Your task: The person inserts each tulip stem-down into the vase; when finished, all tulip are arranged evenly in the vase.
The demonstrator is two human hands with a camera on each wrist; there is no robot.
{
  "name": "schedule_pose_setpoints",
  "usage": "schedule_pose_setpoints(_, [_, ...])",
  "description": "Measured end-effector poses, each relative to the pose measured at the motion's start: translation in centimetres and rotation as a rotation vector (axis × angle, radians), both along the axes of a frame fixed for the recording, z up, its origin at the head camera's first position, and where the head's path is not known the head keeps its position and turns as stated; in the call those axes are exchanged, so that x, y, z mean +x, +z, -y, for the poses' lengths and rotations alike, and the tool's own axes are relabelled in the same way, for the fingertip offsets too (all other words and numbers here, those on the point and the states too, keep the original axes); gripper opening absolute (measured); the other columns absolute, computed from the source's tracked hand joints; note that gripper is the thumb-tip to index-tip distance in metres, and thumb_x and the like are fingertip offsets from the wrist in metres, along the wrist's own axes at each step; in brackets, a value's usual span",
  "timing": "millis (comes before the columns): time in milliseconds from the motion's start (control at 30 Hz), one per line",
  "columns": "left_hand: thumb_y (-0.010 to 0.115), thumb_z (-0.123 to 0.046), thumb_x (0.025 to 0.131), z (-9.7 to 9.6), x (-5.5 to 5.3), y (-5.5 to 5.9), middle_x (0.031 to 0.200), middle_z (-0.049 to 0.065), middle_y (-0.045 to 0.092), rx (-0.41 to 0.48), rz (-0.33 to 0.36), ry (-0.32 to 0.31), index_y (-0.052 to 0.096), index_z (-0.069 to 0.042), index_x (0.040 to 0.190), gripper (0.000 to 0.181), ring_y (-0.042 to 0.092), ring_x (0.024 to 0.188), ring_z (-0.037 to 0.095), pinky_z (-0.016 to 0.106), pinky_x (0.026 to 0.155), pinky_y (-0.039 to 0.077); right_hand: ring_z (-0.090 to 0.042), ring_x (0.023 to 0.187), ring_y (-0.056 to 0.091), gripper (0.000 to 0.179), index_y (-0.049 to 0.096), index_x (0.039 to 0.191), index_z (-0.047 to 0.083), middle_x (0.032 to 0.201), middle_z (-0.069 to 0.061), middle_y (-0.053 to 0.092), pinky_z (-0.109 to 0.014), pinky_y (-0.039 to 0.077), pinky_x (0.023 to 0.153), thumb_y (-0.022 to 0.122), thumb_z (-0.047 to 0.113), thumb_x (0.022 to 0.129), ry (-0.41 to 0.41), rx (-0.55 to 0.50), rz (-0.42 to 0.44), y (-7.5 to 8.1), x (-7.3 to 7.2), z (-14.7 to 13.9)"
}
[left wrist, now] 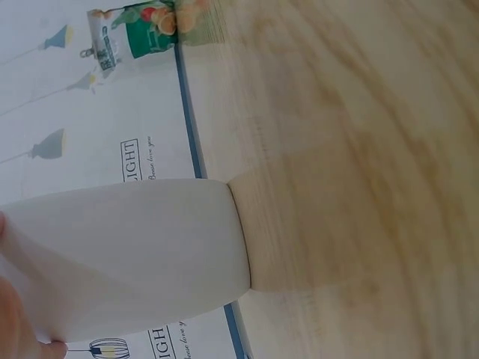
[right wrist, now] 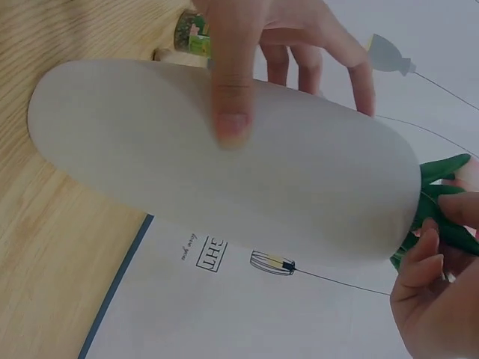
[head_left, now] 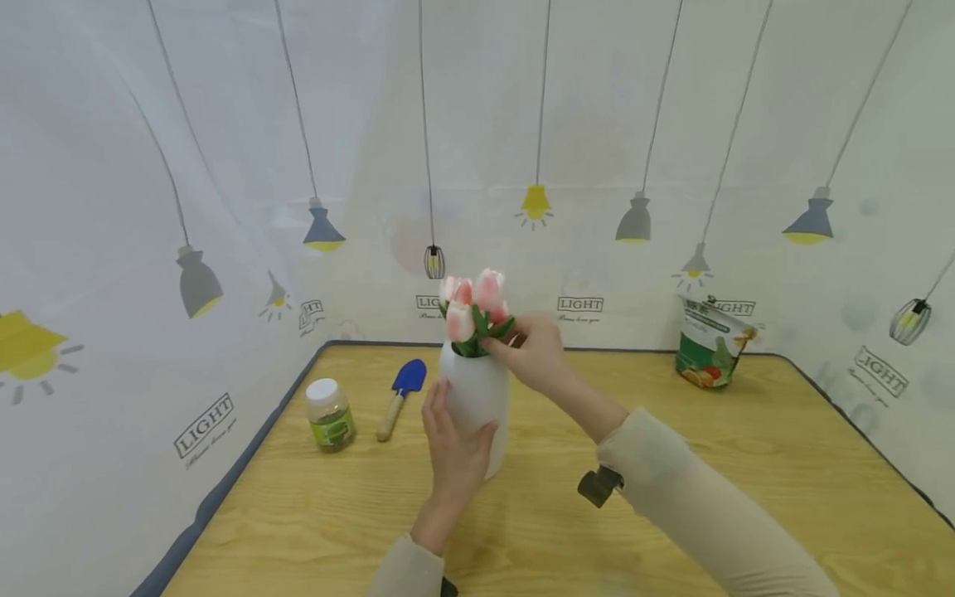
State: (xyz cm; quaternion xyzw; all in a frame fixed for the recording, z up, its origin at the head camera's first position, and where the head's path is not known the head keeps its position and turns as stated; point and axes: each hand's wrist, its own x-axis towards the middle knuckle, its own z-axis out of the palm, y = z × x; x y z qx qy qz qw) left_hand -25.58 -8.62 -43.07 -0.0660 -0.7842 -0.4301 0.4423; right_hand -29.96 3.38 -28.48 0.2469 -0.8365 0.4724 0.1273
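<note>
A tall white vase (head_left: 481,394) stands upright on the wooden table, with pink and white tulips (head_left: 488,288) in its mouth. My left hand (head_left: 458,456) grips the vase's side; the right wrist view shows the thumb (right wrist: 234,105) across its near face and the other fingers round the far side. At the rim, my right hand (head_left: 540,356) pinches the green leaves and stem (right wrist: 441,166) of a tulip between thumb and fingers. The vase's base (left wrist: 232,239) rests on the tabletop. The stems' lower ends are hidden inside the vase.
Left of the vase lies a small trowel (head_left: 408,377) with a blue blade and wooden handle. Beside it stands a white-lidded jar (head_left: 328,414) with a green label. A green and white pouch (head_left: 712,344) stands at the back right, near the lamp-patterned backdrop (head_left: 582,249).
</note>
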Motion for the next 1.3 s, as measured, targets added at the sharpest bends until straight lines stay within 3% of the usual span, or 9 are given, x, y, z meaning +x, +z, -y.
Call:
schedule_pose_setpoints(200, [0.075, -0.014, 0.068, 0.0, 0.1, 0.1, 0.135, 0.019, 0.025, -0.009, -0.001, -0.025, 0.02, -0.011, 0.138, 0.089, 0.031, 0.123, 0.038, 0.06, 0.088, 0.04, -0.013, 0.06, 0.056, 0.016, 0.067, 0.081, 0.001, 0.072, -0.012, 0.066, -0.022, 0.049, 0.053, 0.066, 0.016, 0.077, 0.019, 0.053, 0.05, -0.7, -0.1, 0.2])
schedule_pose_setpoints(367, [0.075, -0.015, 0.069, 0.1, 0.2, 0.1, 0.135, 0.019, 0.025, -0.016, 0.003, -0.022, 0.02, -0.01, 0.138, 0.088, 0.03, 0.124, 0.038, 0.059, 0.089, 0.04, -0.011, 0.06, 0.051, 0.021, 0.067, 0.086, 0.005, 0.066, -0.005, 0.061, -0.021, 0.046, 0.053, 0.068, 0.023, 0.076, 0.014, -0.092, 0.129, -0.5, 0.1, 0.5])
schedule_pose_setpoints(467, [0.075, -0.015, 0.069, 0.1, 0.3, 0.0, 0.134, 0.02, 0.026, -0.009, -0.005, -0.023, 0.02, -0.01, 0.137, 0.088, 0.031, 0.123, 0.038, 0.058, 0.09, 0.04, -0.008, 0.05, 0.042, 0.019, 0.068, 0.087, 0.005, 0.054, 0.001, 0.05, -0.018, 0.036, 0.045, 0.067, 0.022, 0.077, 0.028, -0.187, 0.084, -0.7, 0.2, 0.7])
schedule_pose_setpoints(600, [0.074, -0.017, 0.07, 0.0, 0.3, 0.0, 0.134, 0.02, 0.026, -0.015, -0.013, -0.033, 0.02, -0.009, 0.137, 0.087, 0.031, 0.123, 0.038, 0.058, 0.09, 0.04, -0.005, 0.041, 0.036, 0.016, 0.07, 0.083, 0.001, 0.044, 0.003, 0.043, -0.017, 0.029, 0.038, 0.066, 0.014, 0.077, 0.034, -0.173, -0.045, -1.2, 0.2, 0.6])
schedule_pose_setpoints(767, [0.074, -0.017, 0.07, -0.4, 0.4, 0.1, 0.133, 0.02, 0.026, -0.032, -0.021, -0.043, 0.02, -0.008, 0.137, 0.087, 0.031, 0.123, 0.038, 0.057, 0.09, 0.041, -0.005, 0.041, 0.036, 0.017, 0.069, 0.086, 0.0, 0.044, 0.0, 0.044, -0.017, 0.029, 0.038, 0.065, 0.014, 0.078, 0.043, -0.143, -0.057, -1.4, 0.4, -0.1])
schedule_pose_setpoints(1000, [0.076, -0.02, 0.067, 0.3, 0.6, 0.3, 0.13, 0.022, 0.033, -0.099, -0.014, -0.026, 0.023, -0.005, 0.135, 0.087, 0.037, 0.118, 0.037, 0.055, 0.088, 0.043, -0.003, 0.043, 0.038, 0.039, 0.049, 0.119, 0.0, 0.053, -0.009, 0.052, -0.019, 0.036, 0.041, 0.06, 0.011, 0.083, 0.109, -0.107, -0.061, -2.4, 3.5, -1.8])
schedule_pose_setpoints(1100, [0.072, -0.028, 0.073, 1.8, 0.9, 0.9, 0.129, 0.021, 0.036, -0.13, 0.096, -0.053, 0.025, -0.004, 0.134, 0.081, 0.039, 0.118, 0.036, 0.053, 0.09, 0.042, -0.002, 0.045, 0.04, 0.04, 0.048, 0.121, 0.0, 0.058, -0.011, 0.056, -0.018, 0.038, 0.042, 0.058, 0.008, 0.084, 0.084, -0.089, -0.116, -4.1, 3.9, -3.6])
schedule_pose_setpoints(1233, [0.056, -0.038, 0.085, 5.0, 1.3, 2.0, 0.132, 0.017, 0.039, -0.188, 0.317, -0.128, 0.03, -0.005, 0.134, 0.065, 0.037, 0.123, 0.033, 0.052, 0.097, 0.037, -0.002, 0.052, 0.048, 0.02, 0.061, 0.101, 0.005, 0.066, -0.003, 0.061, -0.017, 0.042, 0.045, 0.059, 0.013, 0.083, -0.037, 0.048, -0.144, -7.5, 2.7, -7.6])
schedule_pose_setpoints(1300, [0.049, -0.037, 0.089, 6.6, 1.4, 2.3, 0.132, 0.018, 0.039, -0.246, 0.379, -0.143, 0.035, -0.004, 0.131, 0.056, 0.035, 0.124, 0.035, 0.052, 0.099, 0.035, -0.006, 0.057, 0.052, 0.013, 0.064, 0.092, 0.006, 0.072, -0.003, 0.063, -0.019, 0.044, 0.049, 0.06, 0.014, 0.082, -0.115, 0.15, -0.124, -8.8, 2.1, -9.9])
